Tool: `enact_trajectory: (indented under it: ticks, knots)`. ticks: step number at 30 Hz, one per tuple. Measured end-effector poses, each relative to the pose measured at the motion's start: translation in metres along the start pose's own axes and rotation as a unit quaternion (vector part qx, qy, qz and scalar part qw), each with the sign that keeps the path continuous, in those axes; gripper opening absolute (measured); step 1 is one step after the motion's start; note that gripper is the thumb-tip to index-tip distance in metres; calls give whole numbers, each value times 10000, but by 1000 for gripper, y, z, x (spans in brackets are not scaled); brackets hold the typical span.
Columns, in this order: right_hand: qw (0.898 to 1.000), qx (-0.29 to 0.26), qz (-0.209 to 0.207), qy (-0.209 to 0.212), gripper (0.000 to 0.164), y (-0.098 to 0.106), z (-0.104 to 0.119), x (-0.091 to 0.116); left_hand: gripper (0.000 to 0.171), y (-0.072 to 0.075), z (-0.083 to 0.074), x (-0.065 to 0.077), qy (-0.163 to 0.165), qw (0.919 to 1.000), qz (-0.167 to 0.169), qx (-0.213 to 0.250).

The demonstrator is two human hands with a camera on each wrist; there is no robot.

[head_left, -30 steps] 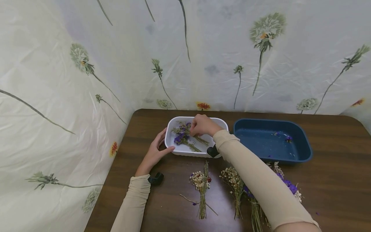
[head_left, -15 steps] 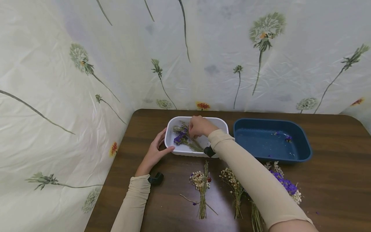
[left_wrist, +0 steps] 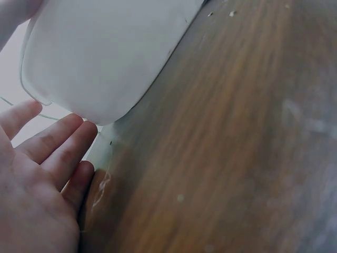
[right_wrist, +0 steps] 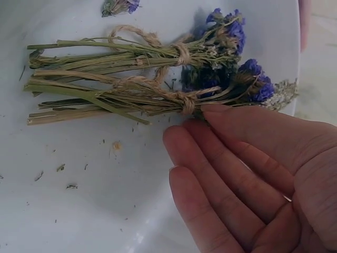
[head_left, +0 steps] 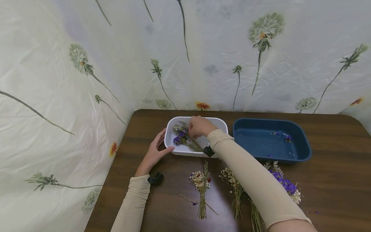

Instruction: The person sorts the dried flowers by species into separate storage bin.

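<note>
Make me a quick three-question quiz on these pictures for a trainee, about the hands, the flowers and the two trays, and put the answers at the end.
1. Multiple choice: what colour is the largest loose blossom in the blue tray?
A. Yellow
B. Purple
C. Red

2. True or false: the left hand touches the end of the white tray that lies farther from the blue tray.

3. Fill in: inside the white tray, the right hand pinches a flower bundle tied with ____.

Key:
1. B
2. True
3. Twine
</note>
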State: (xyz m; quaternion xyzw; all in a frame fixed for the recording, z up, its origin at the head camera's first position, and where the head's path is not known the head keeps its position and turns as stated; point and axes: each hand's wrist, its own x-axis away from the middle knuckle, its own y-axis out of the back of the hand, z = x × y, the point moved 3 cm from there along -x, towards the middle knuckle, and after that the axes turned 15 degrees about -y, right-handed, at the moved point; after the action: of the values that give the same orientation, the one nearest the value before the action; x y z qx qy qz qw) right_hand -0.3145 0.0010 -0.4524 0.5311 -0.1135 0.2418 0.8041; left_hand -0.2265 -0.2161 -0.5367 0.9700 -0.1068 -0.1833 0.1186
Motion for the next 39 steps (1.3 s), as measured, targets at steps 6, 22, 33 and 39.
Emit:
enact_trajectory:
  ticks: [6, 22, 33, 39]
  knots:
    - [9999, 99, 110, -66, 9, 0, 1, 2, 85, 0, 0, 0, 103, 9999, -4, -34]
    - [10000, -1, 27, -51, 7, 7, 3, 8, 85, 0, -1, 0, 69, 10000, 16, -44]
    - [9988, -428, -120, 203, 9, 23, 1, 18, 84, 1, 1, 0, 60, 10000, 13, -42]
    - [9968, -685, -201, 363, 13, 35, -3, 29, 84, 1, 1, 0, 68, 10000, 9, -46]
